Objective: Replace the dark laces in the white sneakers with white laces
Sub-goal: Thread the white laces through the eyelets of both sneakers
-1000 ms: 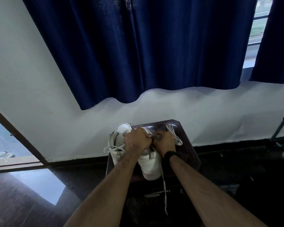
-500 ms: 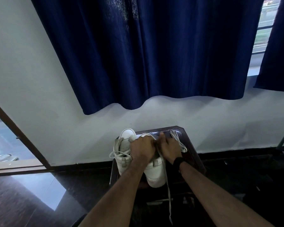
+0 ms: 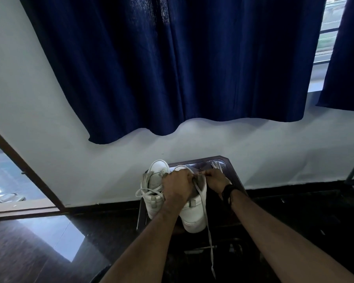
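Left hand (image 3: 177,187) hides the right sneaker's (image 3: 194,213) eyelets.

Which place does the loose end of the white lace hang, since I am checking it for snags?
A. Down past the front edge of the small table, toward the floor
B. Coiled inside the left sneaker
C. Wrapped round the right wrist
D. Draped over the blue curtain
A: the white lace runs down the right sneaker and dangles below the table edge.
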### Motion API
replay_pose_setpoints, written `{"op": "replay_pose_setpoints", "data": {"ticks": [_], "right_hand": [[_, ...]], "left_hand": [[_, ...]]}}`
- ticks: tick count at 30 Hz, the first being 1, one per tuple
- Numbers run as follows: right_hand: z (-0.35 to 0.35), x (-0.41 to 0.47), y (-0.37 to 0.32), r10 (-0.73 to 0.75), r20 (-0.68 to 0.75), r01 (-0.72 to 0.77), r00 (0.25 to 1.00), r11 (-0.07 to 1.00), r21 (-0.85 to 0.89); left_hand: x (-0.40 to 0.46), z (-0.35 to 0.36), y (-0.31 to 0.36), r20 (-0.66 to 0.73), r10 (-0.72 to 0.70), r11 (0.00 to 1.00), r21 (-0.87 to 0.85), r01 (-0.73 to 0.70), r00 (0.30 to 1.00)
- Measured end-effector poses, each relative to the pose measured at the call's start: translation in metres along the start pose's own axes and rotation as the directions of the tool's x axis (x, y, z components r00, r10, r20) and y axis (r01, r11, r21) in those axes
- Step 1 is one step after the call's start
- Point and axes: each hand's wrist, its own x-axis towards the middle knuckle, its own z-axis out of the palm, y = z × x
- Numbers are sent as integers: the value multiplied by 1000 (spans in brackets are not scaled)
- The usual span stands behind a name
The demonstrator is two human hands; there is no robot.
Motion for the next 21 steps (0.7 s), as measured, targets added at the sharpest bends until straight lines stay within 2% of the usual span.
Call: {"op": "replay_pose_setpoints", "data": {"ticks": [4,7,10,12,13,14,15,16,17,18,19,20,21], "right_hand": [[-8,-10,-9,-174,-40,153,984,939,-307],[-7,-13,-16,-223,-52,194,973,925,-327],[-5,-11,-13,-165,-198,110,966,960,-259],[-8,-11,-12,-41,-313,3,949,993,-121],[-13,-13,-15,36,-341,-26,939,999,35],[-18,-12,-17,109,-334,-16,936,963,269],[-24,-14,-24,175,-283,2,943,848,530],[-30,-16,-31,212,-214,16,954,675,738],[-37,-19,-38,219,-154,9,964,550,835],[-43,-20,-42,202,-131,6,971,523,852],[-49,-23,-47,162,-156,13,974,652,758],[-54,-24,-46,58,-211,54,976,871,488],[-59,-30,-49,-94,-210,108,973,993,57]], "left_hand": [[-1,-2,1,-10,10,1000,-21,-10,1000],[-3,-5,1,-2,8,999,-53,-8,1000],[-4,-7,2,-38,-3,995,-97,-1,999],[-4,-7,2,-76,-21,992,-127,12,997],[-4,-5,2,-89,-34,989,-145,21,995],[-3,-3,2,-100,-49,985,-171,32,994],[-3,-1,1,-116,-63,979,-199,39,991],[-3,1,0,-138,-73,974,-222,41,988],[-3,3,-1,-163,-81,972,-231,42,983],[-4,3,-2,-190,-89,974,-223,46,978],[-5,3,-3,-210,-103,977,-205,59,972],[-7,3,-3,-223,-126,979,-187,85,967],[-7,2,-3,-230,-154,978,-172,115,961]]}}
